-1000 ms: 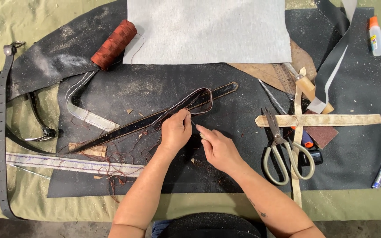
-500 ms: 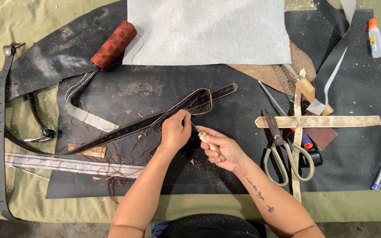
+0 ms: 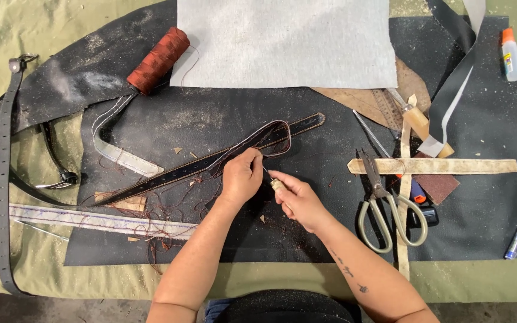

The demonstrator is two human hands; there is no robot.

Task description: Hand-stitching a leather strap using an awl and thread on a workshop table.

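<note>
Left hand pressed down on the black leather strap, fingers curled and pinching it near the strap's middle. Right hand just beside, closed around a small pale-handled awl, thin tip aimed up-left toward the pinched spot.

Strap lying on the dark leather sheet, long axis on a diagonal: far end pointing right and away near the grey felt sheet, near end pointing left toward loose brown thread. Thin loop of strap doubled back over its far half, just beyond the left fingers.

Spool of rust-brown thread far left of the hands. Scissors to the right, blades pointing away, beside crossed pale strips. White stitched strip at near left; grey punched strap along the left edge, long axis near to far
</note>
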